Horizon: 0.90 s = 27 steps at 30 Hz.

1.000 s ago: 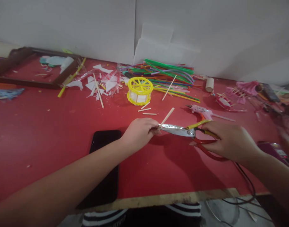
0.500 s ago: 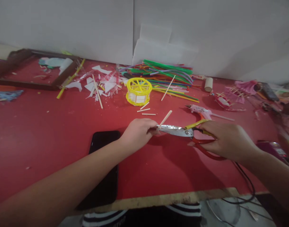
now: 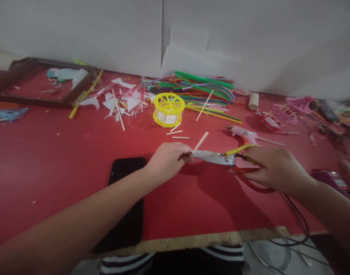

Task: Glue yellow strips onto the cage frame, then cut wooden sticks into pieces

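My left hand (image 3: 170, 158) pinches a pale wooden stick (image 3: 200, 143), which slants up and to the right from the fingertips. Wrapped round the handles of the scissors (image 3: 215, 157) is my right hand (image 3: 275, 168). The blades point left and meet the stick beside my left fingertips. One scissor handle is red, the other is wrapped in yellow. Behind my hands stands a round yellow frame (image 3: 168, 110) with white panels and a spoked top. Several short cut sticks (image 3: 180, 137) lie just in front of it.
A black phone (image 3: 126, 214) lies under my left forearm. Coloured pipe cleaners (image 3: 203, 82) and white scraps (image 3: 133, 101) lie at the back. A pink glue gun (image 3: 245, 134) rests behind my right hand. A brown frame (image 3: 34, 101) lies at the back left, a pink model (image 3: 289, 110) at the right.
Both hands hold nearly the same pose, with the scissors on the stick. The whole view has shifted very slightly.
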Each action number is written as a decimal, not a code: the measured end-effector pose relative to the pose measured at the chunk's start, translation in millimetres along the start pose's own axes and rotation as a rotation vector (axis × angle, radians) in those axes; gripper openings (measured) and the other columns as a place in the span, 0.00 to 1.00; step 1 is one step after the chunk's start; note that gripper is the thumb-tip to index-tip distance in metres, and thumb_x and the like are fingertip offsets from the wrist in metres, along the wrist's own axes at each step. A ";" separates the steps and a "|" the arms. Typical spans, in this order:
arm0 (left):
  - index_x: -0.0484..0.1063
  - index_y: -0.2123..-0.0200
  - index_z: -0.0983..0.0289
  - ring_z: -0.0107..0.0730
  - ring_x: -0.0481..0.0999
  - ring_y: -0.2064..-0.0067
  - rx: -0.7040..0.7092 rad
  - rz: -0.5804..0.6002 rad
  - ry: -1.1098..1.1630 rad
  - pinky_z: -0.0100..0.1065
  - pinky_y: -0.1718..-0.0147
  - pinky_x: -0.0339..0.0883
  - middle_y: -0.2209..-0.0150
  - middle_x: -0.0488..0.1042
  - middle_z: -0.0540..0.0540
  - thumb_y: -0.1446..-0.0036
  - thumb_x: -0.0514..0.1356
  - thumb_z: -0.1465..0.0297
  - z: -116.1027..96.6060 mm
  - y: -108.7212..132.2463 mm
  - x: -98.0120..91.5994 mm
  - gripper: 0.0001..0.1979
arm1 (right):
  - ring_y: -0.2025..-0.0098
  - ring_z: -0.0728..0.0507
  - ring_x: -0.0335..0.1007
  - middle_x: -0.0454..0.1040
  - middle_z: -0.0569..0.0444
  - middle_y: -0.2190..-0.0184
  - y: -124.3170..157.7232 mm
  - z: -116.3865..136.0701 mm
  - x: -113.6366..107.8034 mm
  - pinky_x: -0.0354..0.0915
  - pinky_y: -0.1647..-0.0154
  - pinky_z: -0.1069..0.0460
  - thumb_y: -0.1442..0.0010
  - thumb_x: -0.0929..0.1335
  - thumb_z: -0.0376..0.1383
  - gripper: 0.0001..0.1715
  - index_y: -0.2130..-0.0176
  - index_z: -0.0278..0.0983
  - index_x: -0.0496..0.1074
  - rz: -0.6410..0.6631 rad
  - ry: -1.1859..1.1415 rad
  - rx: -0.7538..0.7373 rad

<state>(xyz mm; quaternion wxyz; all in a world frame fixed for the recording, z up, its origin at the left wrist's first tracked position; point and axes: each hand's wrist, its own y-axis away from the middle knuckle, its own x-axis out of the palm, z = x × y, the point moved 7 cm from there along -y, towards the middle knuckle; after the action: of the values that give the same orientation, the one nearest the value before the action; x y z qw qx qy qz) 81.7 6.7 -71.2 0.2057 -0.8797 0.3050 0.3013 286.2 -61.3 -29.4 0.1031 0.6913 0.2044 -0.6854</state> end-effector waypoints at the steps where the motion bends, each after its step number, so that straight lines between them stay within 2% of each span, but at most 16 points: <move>1: 0.77 0.72 0.62 0.30 0.78 0.65 0.006 -0.011 0.001 0.28 0.65 0.67 0.69 0.80 0.50 0.45 0.60 0.79 0.2 -0.4 -0.4 0.08 | 0.76 0.47 0.69 0.74 0.56 0.76 -0.5 0.1 -0.5 0.57 0.75 0.54 0.42 0.66 0.51 0.21 0.62 0.38 0.74 0.003 -0.004 0.000; 6: 0.75 0.75 0.63 0.30 0.78 0.66 -0.007 -0.011 0.011 0.29 0.66 0.67 0.71 0.79 0.50 0.48 0.60 0.79 2.0 -3.2 -1.4 0.07 | 0.82 0.51 0.58 0.66 0.61 0.83 -3.0 -5.1 3.3 0.52 0.79 0.55 0.45 0.68 0.54 0.27 0.56 0.38 0.76 0.059 -0.073 0.035; 9: 0.72 0.74 0.64 0.29 0.79 0.69 -0.102 0.057 0.132 0.28 0.69 0.67 0.73 0.79 0.49 0.48 0.62 0.77 5.2 -2.8 1.4 0.05 | 0.82 0.52 0.53 0.62 0.61 0.85 -3.2 -11.7 9.8 0.51 0.80 0.56 0.49 0.69 0.60 0.30 0.69 0.36 0.76 0.109 -0.173 0.059; 11: 0.70 0.68 0.63 0.30 0.79 0.70 -0.199 0.097 0.289 0.29 0.70 0.68 0.73 0.79 0.49 0.49 0.64 0.75 8.1 -0.5 4.2 0.06 | 0.81 0.52 0.53 0.62 0.60 0.84 -1.2 -18.4 19.5 0.51 0.79 0.56 0.50 0.69 0.61 0.31 0.74 0.35 0.74 0.209 -0.250 0.114; 14: 0.62 0.59 0.62 0.31 0.79 0.72 -0.287 0.137 0.490 0.30 0.72 0.69 0.74 0.79 0.49 0.50 0.65 0.73 8.3 3.0 7.7 0.17 | 0.80 0.52 0.55 0.64 0.59 0.83 4.3 -26.8 34.0 0.51 0.79 0.56 0.51 0.68 0.61 0.32 0.72 0.34 0.75 0.362 -0.365 0.205; 17: 0.60 0.59 0.62 0.31 0.78 0.74 -0.338 0.211 0.592 0.28 0.77 0.67 0.75 0.78 0.51 0.50 0.65 0.72 7.7 5.8 12.3 0.18 | 0.79 0.51 0.56 0.65 0.59 0.82 8.0 -28.7 41.6 0.52 0.79 0.56 0.50 0.69 0.59 0.30 0.71 0.35 0.76 0.449 -0.462 0.225; 22: 0.63 0.60 0.63 0.29 0.76 0.77 -0.393 0.289 0.686 0.27 0.80 0.65 0.76 0.76 0.50 0.50 0.66 0.71 10.7 8.7 17.7 0.17 | 0.80 0.51 0.59 0.64 0.60 0.83 10.1 -24.2 40.5 0.53 0.79 0.57 0.49 0.69 0.57 0.25 0.74 0.38 0.75 0.484 -0.500 0.183; 27: 0.64 0.57 0.64 0.28 0.76 0.74 -0.361 0.259 0.706 0.28 0.75 0.66 0.74 0.77 0.50 0.50 0.67 0.69 10.9 7.1 15.7 0.19 | 0.79 0.52 0.58 0.64 0.60 0.83 14.6 -21.9 38.3 0.54 0.79 0.56 0.49 0.69 0.57 0.27 0.74 0.36 0.75 0.487 -0.515 0.228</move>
<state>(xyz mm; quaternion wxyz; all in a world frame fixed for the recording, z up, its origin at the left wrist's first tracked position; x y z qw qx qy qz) 82.5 1.0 -90.7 -0.1086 -0.9053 0.4072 0.0532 311.4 -59.7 -68.4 0.2338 0.5315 -0.0763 -0.8106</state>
